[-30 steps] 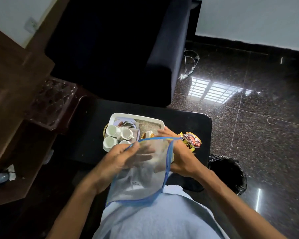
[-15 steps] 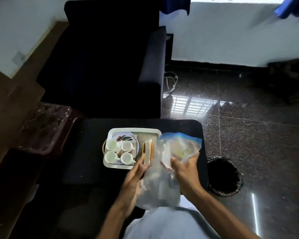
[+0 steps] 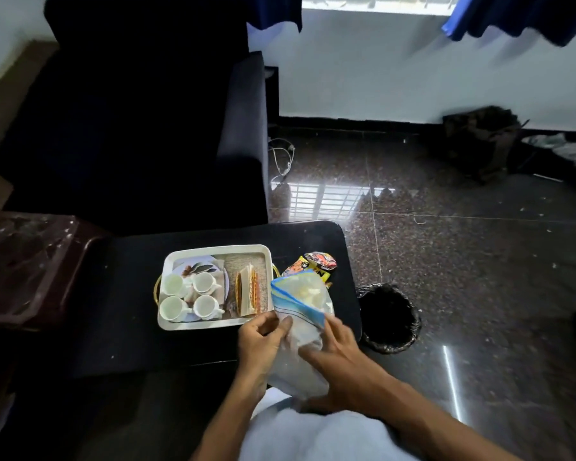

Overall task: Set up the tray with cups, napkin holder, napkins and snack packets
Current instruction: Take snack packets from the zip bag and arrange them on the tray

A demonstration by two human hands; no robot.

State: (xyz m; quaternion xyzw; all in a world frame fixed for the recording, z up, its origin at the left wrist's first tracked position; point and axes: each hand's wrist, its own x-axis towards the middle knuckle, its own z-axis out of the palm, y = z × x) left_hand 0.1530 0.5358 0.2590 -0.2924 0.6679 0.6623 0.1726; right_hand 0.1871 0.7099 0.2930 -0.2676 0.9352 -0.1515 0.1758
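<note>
A white tray sits on a dark low table. Several white cups stand on its left half, on a patterned plate. An upright napkin holder with napkins stands on the tray's right half. Snack packets lie on the table just right of the tray. Both my hands hold a clear zip bag with a blue edge at the table's near right edge. My left hand grips its left side and my right hand its right side.
A dark armchair stands behind the table. A black bin with a liner sits on the glossy floor right of the table. A maroon stool is at the left. Cables lie by the chair.
The view has tilted up, away from my lap. The bag has moved from my lap to the table edge right of the tray, and the snack packets show beyond it again.
</note>
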